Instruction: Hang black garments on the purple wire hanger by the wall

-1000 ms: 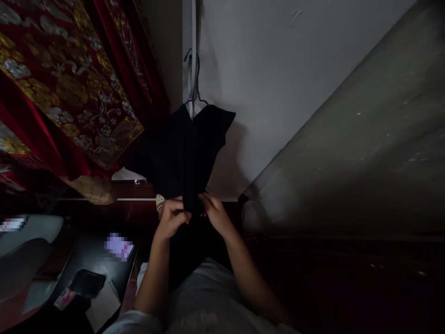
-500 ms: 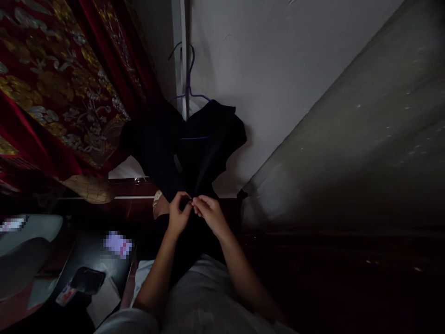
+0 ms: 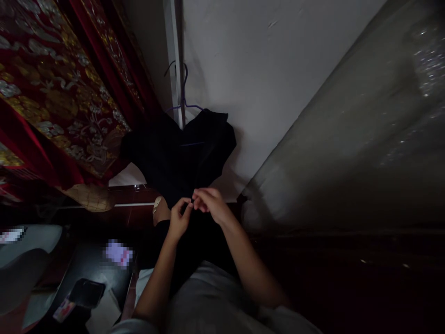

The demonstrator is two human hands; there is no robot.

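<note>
A black garment (image 3: 212, 148) hangs open at the neck on a purple hanger (image 3: 184, 88). My left hand (image 3: 180, 221) pinches the lower front edge of the garment between thumb and forefinger. Just to its right, my right hand (image 3: 210, 204) has its thumb and forefinger pressed together, the other fingers curled. Whatever may be between those right fingertips is too small and dark to make out. The two hands are close together, with a small gap between their fingertips.
The hanger hooks on a pale upright post (image 3: 178, 41) by a white wall (image 3: 250, 69). A red embroidered cloth (image 3: 69, 93) hangs at left. Below it, a black phone (image 3: 86, 292) lies on a dark surface (image 3: 78, 264). Translucent sheeting (image 3: 313, 176) covers the right side.
My right hand has lifted slightly away from my left, opening a gap between the fingertips. My left hand keeps its pinch on the garment. The camera view has shifted a little.
</note>
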